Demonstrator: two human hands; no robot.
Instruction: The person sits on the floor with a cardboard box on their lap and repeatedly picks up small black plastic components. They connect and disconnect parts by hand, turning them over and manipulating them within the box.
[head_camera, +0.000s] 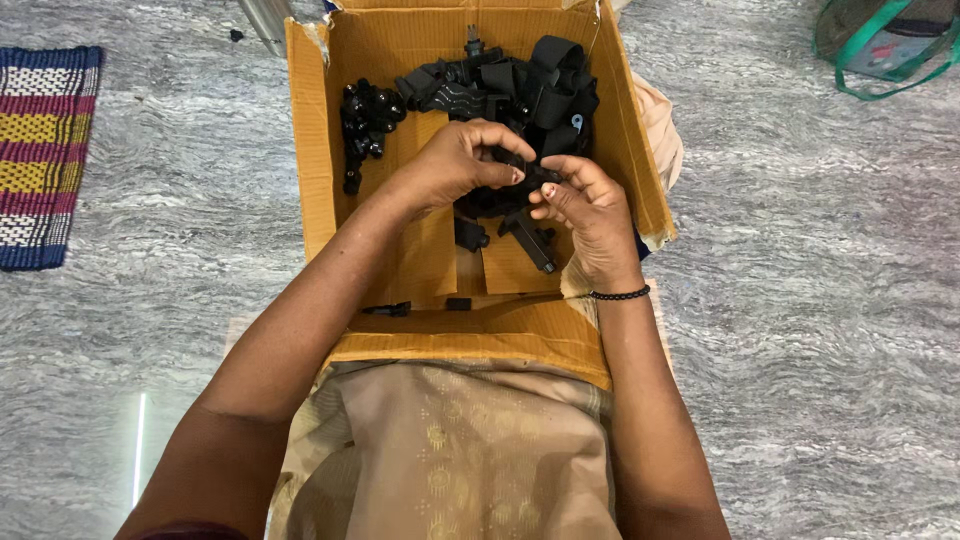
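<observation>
A: Entry, hands. Left hand curled over, fingers bent down and closed on a small black plastic piece; thumb tip pressed to its near edge. Right hand meets it from the other side, fingertips pinched shut on the same piece. Both grips tight, no gap visible.

B: Where does the piece sit?

A: Between the two sets of fingertips, held above the floor of an open cardboard box (corrugated, brown, flaps torn at the edges). Its exact shape I cannot tell; the fingers cover most of it.

B: Around the fingers?

A: Just beyond them, a tangle of black webbing straps, matte, woven, with buckles. Off the left knuckles, a cluster of glossy black knobs. Under the right palm, more loose black plastic parts, hard-edged, angular.

B: Outside the box?

A: Grey mottled stone floor, polished. A striped woven mat well apart on the left; a green-handled bag far right. Black bead bracelet on the right wrist. Beige patterned cloth over the lap.
</observation>
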